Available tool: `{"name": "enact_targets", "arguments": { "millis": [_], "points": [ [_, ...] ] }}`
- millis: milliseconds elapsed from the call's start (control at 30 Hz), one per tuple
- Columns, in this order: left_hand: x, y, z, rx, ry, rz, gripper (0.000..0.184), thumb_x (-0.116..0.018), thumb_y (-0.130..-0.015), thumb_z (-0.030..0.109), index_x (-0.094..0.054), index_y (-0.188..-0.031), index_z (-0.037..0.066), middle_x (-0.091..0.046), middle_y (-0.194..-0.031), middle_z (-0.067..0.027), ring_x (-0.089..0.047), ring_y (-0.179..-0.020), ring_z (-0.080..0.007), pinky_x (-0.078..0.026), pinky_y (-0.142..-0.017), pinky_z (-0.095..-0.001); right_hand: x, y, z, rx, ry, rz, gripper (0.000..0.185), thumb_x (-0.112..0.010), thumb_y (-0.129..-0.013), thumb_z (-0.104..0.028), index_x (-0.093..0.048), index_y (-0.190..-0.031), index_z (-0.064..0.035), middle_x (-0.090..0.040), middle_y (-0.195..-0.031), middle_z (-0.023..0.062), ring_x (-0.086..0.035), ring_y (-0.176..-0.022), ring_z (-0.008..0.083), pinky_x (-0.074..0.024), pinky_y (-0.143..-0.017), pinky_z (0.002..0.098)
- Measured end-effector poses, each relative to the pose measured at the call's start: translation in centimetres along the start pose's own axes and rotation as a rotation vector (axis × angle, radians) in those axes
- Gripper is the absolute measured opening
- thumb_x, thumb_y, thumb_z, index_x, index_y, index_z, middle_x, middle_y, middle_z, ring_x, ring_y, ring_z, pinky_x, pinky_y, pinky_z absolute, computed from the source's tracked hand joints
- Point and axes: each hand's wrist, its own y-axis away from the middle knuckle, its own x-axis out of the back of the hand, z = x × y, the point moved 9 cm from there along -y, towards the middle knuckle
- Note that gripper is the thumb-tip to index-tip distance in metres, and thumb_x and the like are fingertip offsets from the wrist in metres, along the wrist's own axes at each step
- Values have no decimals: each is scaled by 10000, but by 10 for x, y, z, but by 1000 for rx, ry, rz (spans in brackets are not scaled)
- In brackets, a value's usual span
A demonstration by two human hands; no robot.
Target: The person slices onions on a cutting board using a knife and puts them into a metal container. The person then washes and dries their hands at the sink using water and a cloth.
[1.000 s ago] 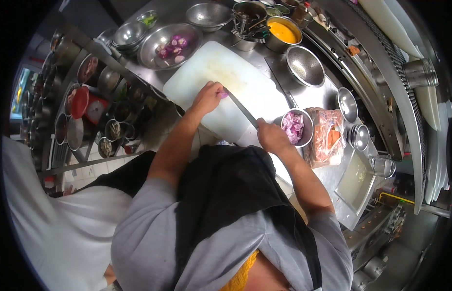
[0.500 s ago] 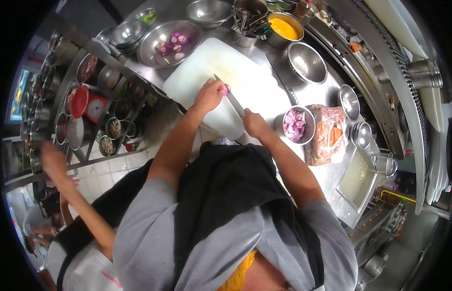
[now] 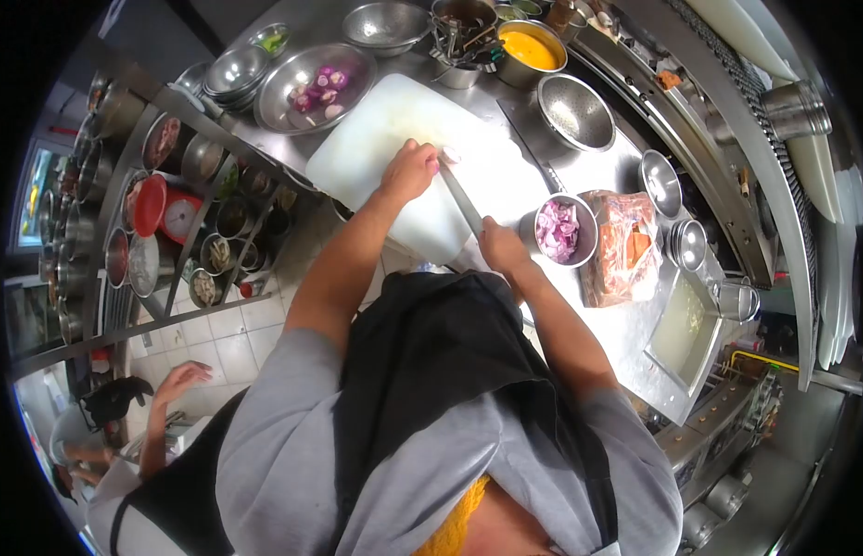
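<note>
My left hand [image 3: 411, 172] is closed over the white cutting board [image 3: 376, 120], with a small purple-pink bit of red onion showing at its fingertips; the rest is hidden by the fingers. In my right hand [image 3: 502, 246] is the handle of a kitchen knife [image 3: 463, 202], its blade slanting up and left across the board. At the knife's tip, just right of my left hand, lies a small pale piece [image 3: 451, 156], apparently onion. A metal pot [image 3: 587, 243] of chopped red onion [image 3: 558, 230] stands right of my right hand.
Behind the board stands a steel bowl [image 3: 359, 88] with peeled red onions [image 3: 320, 86]. A second knife [image 3: 543, 167] lies on the counter near a colander [image 3: 576, 111]. Right are a plastic-wrapped package [image 3: 621, 250] and a tray [image 3: 684, 329]. A co-worker's hand [image 3: 183, 378] is at left.
The pale piece now shows at the knife tip, apart from my left hand. The knife has shifted slightly right and down. The co-worker's arm at left has moved down and right.
</note>
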Motion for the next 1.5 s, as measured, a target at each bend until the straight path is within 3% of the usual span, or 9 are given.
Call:
{"name": "enact_targets", "arguments": {
  "millis": [200,267,600,700,867,1000,1100,1300,1500],
  "points": [
    [-6,-4,6,14,10,-52,153,-587,-911,150,-638,-1055,133,-537,-1074,-161,-571,-995,-359,-473,-892,-446,1,-2,5,1,12,103,222,-450,-949,-149,-496,-1058,38,-643,-853,345,-634,-847,520,-479,-793,603],
    [-10,-7,4,35,8,-89,149,-591,-905,143,-636,-1047,133,-541,-1068,-159,-573,-988,-360,-474,-888,-442,11,8,-10,-48,50,30,253,-421,-913,-111,-505,-1078,61,-646,-929,377,-648,-909,524,-498,-858,585],
    [-13,-10,0,-6,29,-82,52,-617,-869,120,-620,-916,98,-574,-981,-145,-586,-922,-345,-482,-835,-420,-1,-20,-15,4,16,58,251,-398,-927,-98,-504,-1102,48,-658,-986,348,-651,-960,504,-502,-876,574],
    [-11,-10,-1,-20,47,-82,51,-607,-859,101,-621,-908,94,-579,-953,-142,-585,-905,-342,-481,-819,-418,34,3,-39,-72,68,20,239,-403,-926,-98,-508,-1092,39,-657,-980,350,-654,-961,494,-503,-882,571],
    [-13,-9,3,-60,57,-67,57,-585,-842,60,-620,-880,85,-584,-921,-136,-586,-884,-338,-478,-796,-426,-3,-23,-20,-2,50,63,244,-415,-922,-94,-514,-1091,52,-656,-980,353,-656,-958,496,-509,-872,568],
    [-13,-13,-5,-44,75,-66,68,-578,-828,33,-620,-857,79,-592,-899,-137,-589,-866,-338,-480,-775,-435,28,-4,-43,-18,36,29,250,-426,-916,-80,-521,-1101,59,-652,-983,361,-661,-948,492,-508,-871,570],
    [-16,-12,-7,-37,93,-76,38,-613,-834,105,-627,-867,93,-589,-950,-153,-580,-924,-355,-473,-821,-449,-3,-8,-24,-87,5,3,261,-422,-920,-78,-529,-1122,48,-656,-1017,345,-660,-979,475,-510,-885,556],
    [-18,-12,-4,-86,95,-87,58,-584,-847,86,-629,-884,89,-600,-963,-145,-586,-914,-354,-479,-812,-448,29,-2,-42,-68,14,-17,271,-426,-918,-64,-536,-1137,51,-661,-1050,325,-650,-1022,463,-508,-905,534],
    [-13,-14,-1,-82,86,-31,79,-614,-822,29,-623,-893,64,-608,-904,-136,-611,-858,-323,-498,-771,-410,-7,-16,-15,-115,-89,-8,312,-445,-898,-38,-522,-1186,55,-652,-1086,329,-636,-1068,457,-495,-942,528]
  ]
}}
